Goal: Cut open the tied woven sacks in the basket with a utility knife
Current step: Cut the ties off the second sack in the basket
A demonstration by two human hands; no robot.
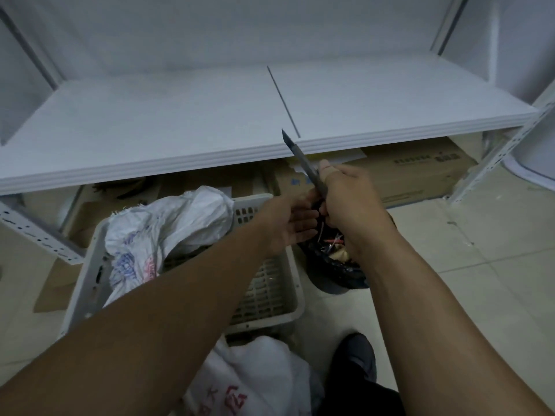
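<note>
Our right hand (345, 202) grips the dark utility knife (303, 160), blade pointing up and away, tilted left. Our left hand (285, 225), fingers relaxed, meets the handle's base above the white perforated plastic basket (264, 292) holding a crumpled white woven sack (180, 220).

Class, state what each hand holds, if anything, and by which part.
The right hand grips the utility knife by its handle, blade up. The left hand meets the handle's lower end; whether it grips is unclear.

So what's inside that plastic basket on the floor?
A crumpled white woven sack with blue and red print lies in the basket. What is under the sack, or behind the left forearm, is hidden.
</note>
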